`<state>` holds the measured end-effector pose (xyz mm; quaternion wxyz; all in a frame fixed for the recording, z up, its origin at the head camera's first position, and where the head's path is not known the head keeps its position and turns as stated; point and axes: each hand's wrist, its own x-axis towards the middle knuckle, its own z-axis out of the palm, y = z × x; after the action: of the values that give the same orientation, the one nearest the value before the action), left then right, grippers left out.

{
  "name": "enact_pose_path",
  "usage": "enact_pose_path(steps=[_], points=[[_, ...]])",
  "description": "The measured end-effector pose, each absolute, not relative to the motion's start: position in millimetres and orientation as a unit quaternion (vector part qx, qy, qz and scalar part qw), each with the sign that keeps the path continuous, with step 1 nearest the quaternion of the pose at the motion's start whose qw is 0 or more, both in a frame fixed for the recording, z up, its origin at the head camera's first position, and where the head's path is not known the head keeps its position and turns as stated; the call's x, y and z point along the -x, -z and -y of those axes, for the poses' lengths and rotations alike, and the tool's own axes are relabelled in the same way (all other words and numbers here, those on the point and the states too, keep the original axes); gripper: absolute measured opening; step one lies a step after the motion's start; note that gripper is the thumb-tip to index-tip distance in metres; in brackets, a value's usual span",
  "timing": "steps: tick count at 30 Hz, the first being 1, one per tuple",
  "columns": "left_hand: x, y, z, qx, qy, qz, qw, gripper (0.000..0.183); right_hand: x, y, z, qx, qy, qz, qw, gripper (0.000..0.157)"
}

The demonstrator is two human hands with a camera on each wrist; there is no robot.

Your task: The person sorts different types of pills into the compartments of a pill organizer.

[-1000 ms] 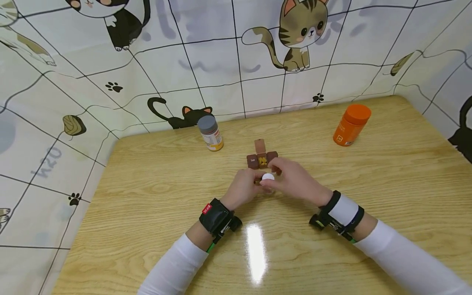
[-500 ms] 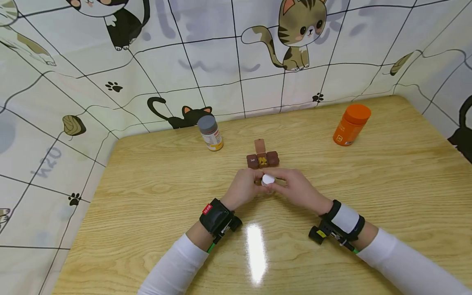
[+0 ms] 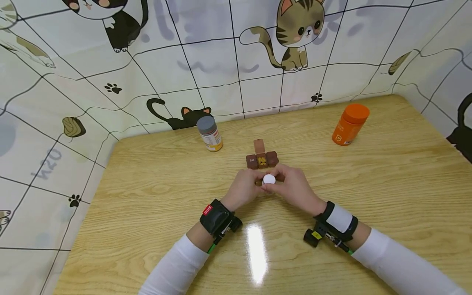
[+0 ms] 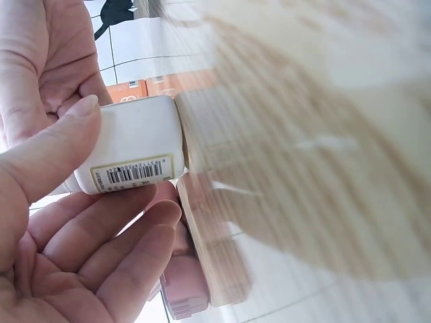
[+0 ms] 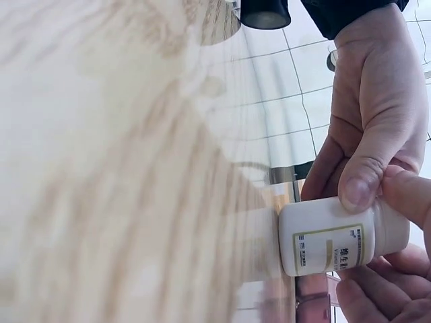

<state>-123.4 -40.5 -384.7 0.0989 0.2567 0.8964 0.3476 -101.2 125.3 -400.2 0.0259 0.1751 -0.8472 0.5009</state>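
Observation:
A small white pill bottle (image 3: 269, 179) stands upright between both hands, its white top facing up in the head view. My left hand (image 3: 244, 187) pinches it from the left; in the left wrist view, the thumb (image 4: 64, 151) lies along the barcode-labelled body (image 4: 138, 138). From the right, my right hand (image 3: 294, 187) holds it with curled fingers, and its thumb (image 5: 360, 185) presses near the shoulder in the right wrist view. Just beyond sits a brown pill organizer (image 3: 252, 161). Its middle lid is raised, and yellow pills (image 3: 262, 161) lie in that compartment. Fingers partly hide the cap.
A grey-capped bottle (image 3: 210, 133) stands at the back left of the wooden table (image 3: 155, 180). An orange bottle (image 3: 350, 125) stands at the back right. A cat-patterned cloth (image 3: 221, 61) hangs along the table's back edge.
My right hand has drawn back from beside the organizer, and its fingers have curled closer round the white bottle's top. The left hand has hardly moved.

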Motion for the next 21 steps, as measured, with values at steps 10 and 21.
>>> enact_pose_path(steps=[10,21], points=[[124,385,40,-0.281,-0.341,-0.893,0.088,0.017,112,400,-141,-0.202,-0.61,0.756,-0.124,0.051],[125,385,40,-0.271,-0.35,-0.892,0.094,0.014,103,396,-137,-0.252,-0.484,0.838,0.016,0.035]])
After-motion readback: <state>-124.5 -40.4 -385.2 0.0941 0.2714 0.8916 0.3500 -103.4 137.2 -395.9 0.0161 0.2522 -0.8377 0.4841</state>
